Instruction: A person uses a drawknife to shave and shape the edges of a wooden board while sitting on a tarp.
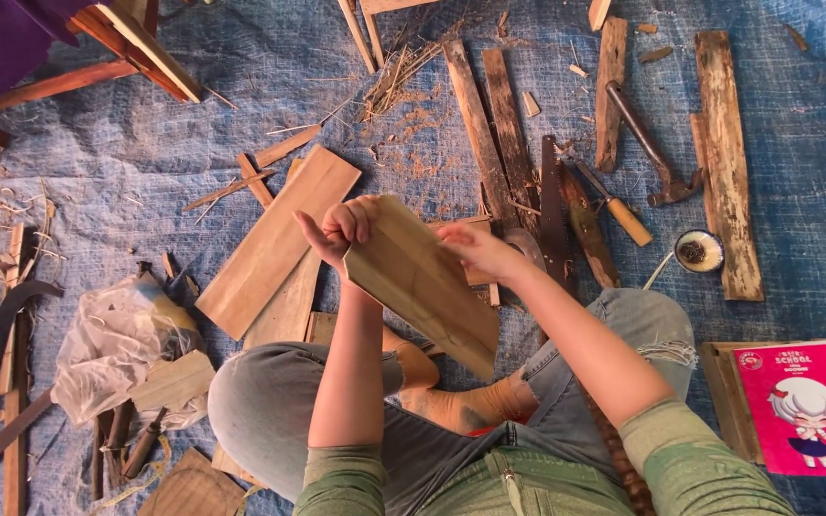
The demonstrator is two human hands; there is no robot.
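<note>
I sit cross-legged on a blue tarp [145, 153] and hold a flat, light wooden board [423, 282] tilted in front of me, above my legs. My left hand [336, 229] grips its upper left corner, thumb out to the side. At the board's upper right edge my right hand [475, 250] rests, fingers on the rim. A larger plank [274, 239] lies on the tarp just left of the held board.
Dark planks [489, 124], a saw blade [554, 215], a wooden-handled chisel [619, 208], pincers [652, 148] and a small round tin [699, 251] lie to the right. A pink booklet [805, 406] is at my right knee. A crumpled plastic bag [112, 344] and scrap wood lie left.
</note>
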